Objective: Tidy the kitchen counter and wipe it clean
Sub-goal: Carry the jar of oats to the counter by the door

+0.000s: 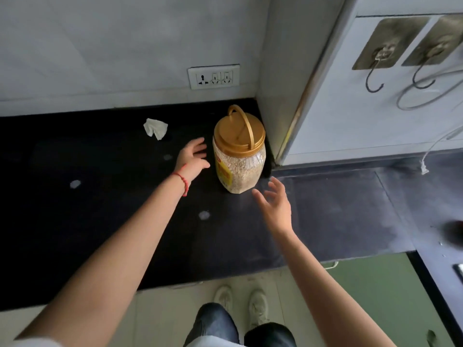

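Standing upright between both spread, empty hands, the jar (239, 156) is sitting just beside the left hand (194, 156), the right hand (274, 202) hovering slightly farther off.

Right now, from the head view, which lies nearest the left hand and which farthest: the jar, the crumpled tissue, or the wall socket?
From the left hand:
1. Jar, just to its right, not touching.
2. Crumpled tissue, behind it on the counter, to the left.
3. Wall socket, up on the wall.

Pale tiled wall (100, 46) with socket plate (213, 76), beige floor (162, 319).
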